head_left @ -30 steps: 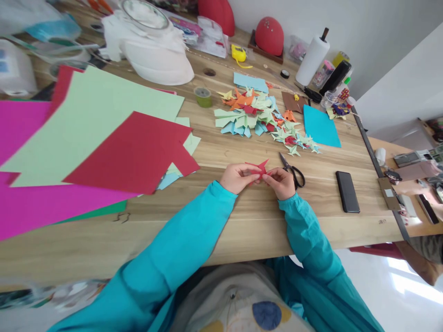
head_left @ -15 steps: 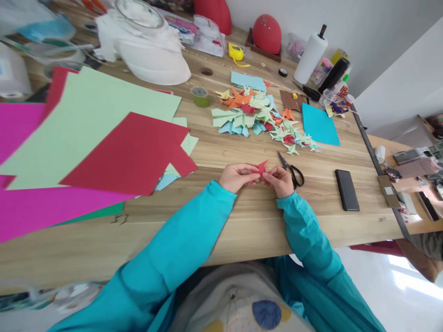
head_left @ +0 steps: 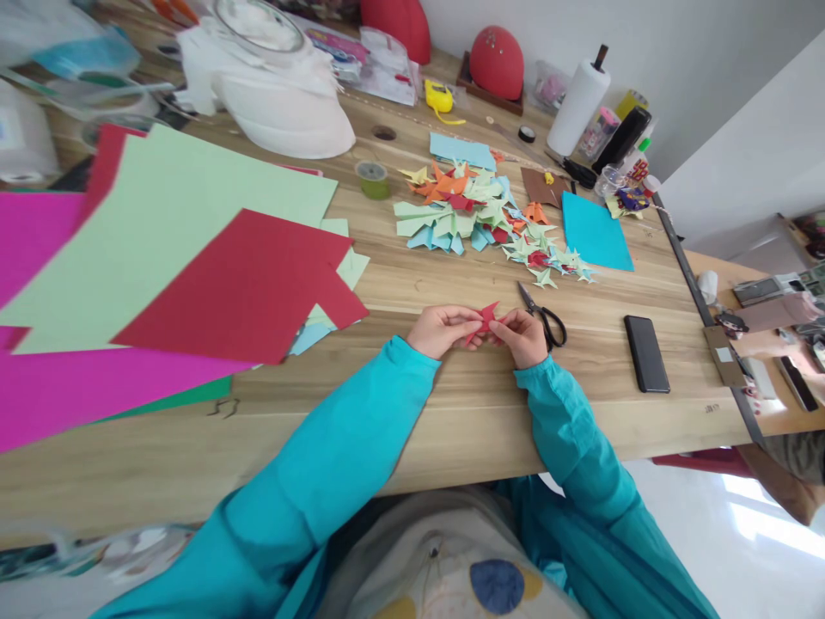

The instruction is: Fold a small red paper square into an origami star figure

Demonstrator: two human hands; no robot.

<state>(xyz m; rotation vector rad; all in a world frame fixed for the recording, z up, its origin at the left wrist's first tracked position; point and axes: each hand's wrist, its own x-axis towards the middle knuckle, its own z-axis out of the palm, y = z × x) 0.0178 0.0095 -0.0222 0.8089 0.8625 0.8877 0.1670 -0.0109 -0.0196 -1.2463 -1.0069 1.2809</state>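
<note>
A small folded piece of red paper with pointed tips is pinched between both hands above the table. My left hand grips its left side with thumb and fingers. From the other side my right hand pinches it, thumb at the front. The fingers cover part of the paper. Black-handled scissors lie just beyond my right hand, blades pointing away. Farther back is a pile of folded paper shapes in green, orange, blue, red and yellow.
Large coloured sheets, a red one on top, cover the left of the table. A phone lies at right, with a blue paper square behind it. A white form, yellow tape measure and paper roll stand at the back.
The red paper's upper tip has shifted very slightly between my fingers. Both hands stay in nearly the same place, and the table looks the same.
</note>
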